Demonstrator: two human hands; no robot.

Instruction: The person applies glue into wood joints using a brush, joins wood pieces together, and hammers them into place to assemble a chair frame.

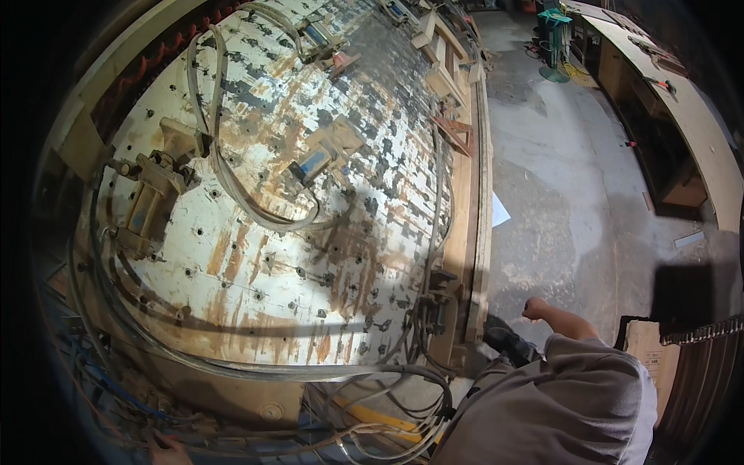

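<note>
At the lower left edge, only part of my left hand [169, 452] shows, among thin hoses and lines below the large table's near side. Its thumb and a finger curl around a small dark thing that I cannot make out. My right hand [533, 309] is closed in a fist over the concrete floor, right of the table. Whether it holds something is hidden. Closest to my left hand runs a bundle of hoses [310, 448]. The round-edged table [209, 298] has a worn white top with rust-brown streaks, dark patches and many small holes.
Clamp cylinders [142, 208] and a blue-labelled clamp [314, 164] sit on the table. A grey hose [232, 182] loops across it. Wooden rails [480, 209] line its right side. Beyond the floor [554, 194] stand a long workbench [697, 116], a green stand [555, 46] and a cardboard box [647, 349].
</note>
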